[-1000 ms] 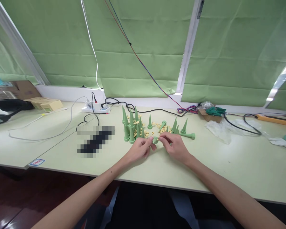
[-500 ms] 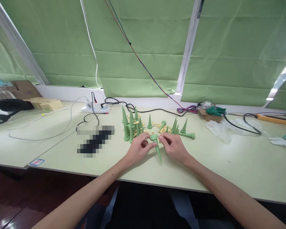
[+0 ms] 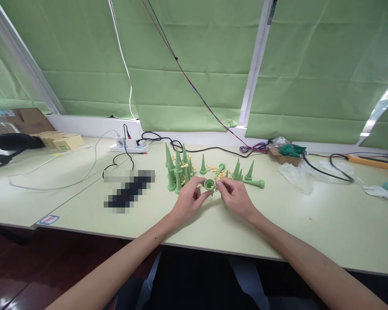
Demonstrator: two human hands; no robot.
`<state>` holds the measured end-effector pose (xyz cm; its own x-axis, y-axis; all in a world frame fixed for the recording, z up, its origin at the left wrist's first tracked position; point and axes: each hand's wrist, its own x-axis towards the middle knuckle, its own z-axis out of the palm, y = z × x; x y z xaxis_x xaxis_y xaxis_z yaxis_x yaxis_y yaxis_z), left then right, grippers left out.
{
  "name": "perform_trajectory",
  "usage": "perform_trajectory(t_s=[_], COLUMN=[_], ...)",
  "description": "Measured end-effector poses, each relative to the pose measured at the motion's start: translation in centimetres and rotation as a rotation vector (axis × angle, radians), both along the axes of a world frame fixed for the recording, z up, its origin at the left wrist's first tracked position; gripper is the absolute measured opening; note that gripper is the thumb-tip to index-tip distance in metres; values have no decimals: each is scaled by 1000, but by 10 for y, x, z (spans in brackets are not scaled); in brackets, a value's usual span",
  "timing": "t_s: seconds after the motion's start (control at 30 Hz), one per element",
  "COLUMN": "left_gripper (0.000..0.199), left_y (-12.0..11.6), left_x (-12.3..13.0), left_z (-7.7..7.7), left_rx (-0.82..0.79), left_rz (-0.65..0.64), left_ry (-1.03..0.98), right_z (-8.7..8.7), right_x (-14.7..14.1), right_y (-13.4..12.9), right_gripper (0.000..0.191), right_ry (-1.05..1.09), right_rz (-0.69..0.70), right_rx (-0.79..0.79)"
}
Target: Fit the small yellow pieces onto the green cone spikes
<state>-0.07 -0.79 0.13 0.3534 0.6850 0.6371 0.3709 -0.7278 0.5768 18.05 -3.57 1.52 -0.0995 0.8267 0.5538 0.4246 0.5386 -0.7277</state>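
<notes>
The left hand (image 3: 188,201) held a green spike (image 3: 209,185) between thumb and fingers, above the table (image 3: 278,228) near its front edge. The spike's hollow, round end faced up toward the viewer; its point was largely hidden beneath. The right hand (image 3: 235,196) was narrow, fingertips pinched together just beside the spike's rim; whether they gripped a small part could not be told.

A cluster (image 3: 171,183) of upright spikes stood beyond the left hand, with yellow pegs (image 3: 223,174) scattered between it and a second group (image 3: 236,170) beyond the right hand. A lone spike (image 3: 203,167) stood upright between the two. Another, the lying spike (image 3: 255,184), rested on its side. A power strip (image 3: 129,148) was observed at back left, a small carton (image 3: 284,159) at back right.
</notes>
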Motion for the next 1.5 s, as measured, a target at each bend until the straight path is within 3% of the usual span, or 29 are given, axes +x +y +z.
perform_trajectory(t_s=[0.13, 0.3, 0.4, 0.67, 0.83, 0.93, 1.07, 1.13, 1.23, 1.33, 1.5], left_gripper=[32, 61, 62, 52, 42, 35, 32, 27, 23, 37, 67], left_y=[-3, -3, -2, -1, -3, -6, -8, -8, -7, -7, -4], left_x=[1, 1, 1, -3, -6, -5, -2, 0, 0, -1, -1], left_z=[8, 14, 14, 13, 13, 13, 12, 10, 10, 11, 12], left_rx=[-251, -708, -810, -794, -665, -510, -141, -67, -144, -308, -695], left_rz=[-53, -296, -377, -426, -342, -270, -151, -133, -92, -66, -231], left_ry=[-52, -118, -147, -140, -54, -1, 23, 37, -20, -95, -71], right_z=[1, 3, 3, 2, 0, 0, 0, 0, 0, 0, 1], right_x=[2, 4, 4, 6, 5, 4, 4, 4, 4, 4, 4], right_y=[1, -1, -2, -1, -1, -1, 0, 1, 1, 1, 0], right_gripper=[29, 27, 26, 28, 33, 34, 34, 34, 34, 32, 31], right_ry=[78, 19, -69, -198, -266, -287, -310, -303, -247, -182, -193], right_rz=[-29, 32, 86, 151, 150, 146, 129, 119, 79, 37, 70], right_rx=[-10, 20, 53, 31, 11, 15, 24, 32, 51, 55, 81])
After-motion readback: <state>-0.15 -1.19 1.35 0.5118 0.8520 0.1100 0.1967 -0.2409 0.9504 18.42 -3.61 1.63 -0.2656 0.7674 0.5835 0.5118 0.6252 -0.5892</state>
